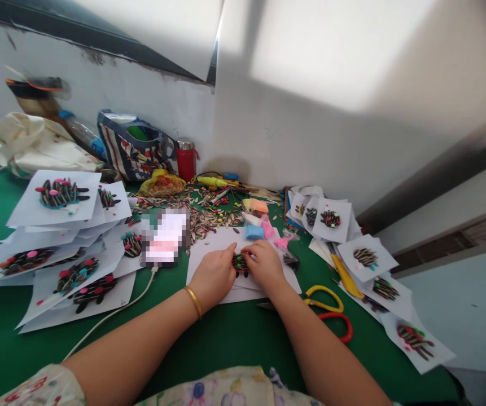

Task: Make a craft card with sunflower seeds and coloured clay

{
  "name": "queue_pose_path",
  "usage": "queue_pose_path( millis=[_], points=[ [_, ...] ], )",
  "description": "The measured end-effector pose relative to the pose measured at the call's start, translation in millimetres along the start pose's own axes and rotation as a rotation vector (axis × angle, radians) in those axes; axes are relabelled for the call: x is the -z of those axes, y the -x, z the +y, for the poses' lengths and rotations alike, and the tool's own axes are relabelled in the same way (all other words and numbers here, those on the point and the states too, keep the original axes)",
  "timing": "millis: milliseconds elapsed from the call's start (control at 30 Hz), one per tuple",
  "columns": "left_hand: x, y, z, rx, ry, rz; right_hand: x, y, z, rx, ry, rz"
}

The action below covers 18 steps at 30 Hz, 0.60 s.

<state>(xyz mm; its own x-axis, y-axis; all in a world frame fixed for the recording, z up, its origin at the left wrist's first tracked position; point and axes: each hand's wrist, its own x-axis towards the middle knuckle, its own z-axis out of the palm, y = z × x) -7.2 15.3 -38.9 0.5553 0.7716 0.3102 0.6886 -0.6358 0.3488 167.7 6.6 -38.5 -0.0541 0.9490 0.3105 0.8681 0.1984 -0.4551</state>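
Mostly, left hand [213,276] and right hand [263,264] hide the seed figure [239,263].

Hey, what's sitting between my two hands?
In the head view, a small seed-studded craft piece lies on the white sheet, between the left hand and right hand, both touching it.

Two hands: left hand [213,276], right hand [263,265]. Seed pictures [60,193] on paper: six at left, six at right, one under the hands, so thirteen in view. Scissors: one yellow handle [325,293], one red handle [344,328]. One red flask [185,160], one striped bag [132,153], one gold bangle [193,300], one white cable [115,313].
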Motion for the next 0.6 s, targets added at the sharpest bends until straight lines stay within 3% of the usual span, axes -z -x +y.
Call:
queue_pose_path(
  millis=[600],
  points=[
    [-1.8, -0.3, -0.8, -0.006, -0.001, -0.002, 4.9, 0.1, 2.4, -0.017, -0.063, 0.045]
  ],
)
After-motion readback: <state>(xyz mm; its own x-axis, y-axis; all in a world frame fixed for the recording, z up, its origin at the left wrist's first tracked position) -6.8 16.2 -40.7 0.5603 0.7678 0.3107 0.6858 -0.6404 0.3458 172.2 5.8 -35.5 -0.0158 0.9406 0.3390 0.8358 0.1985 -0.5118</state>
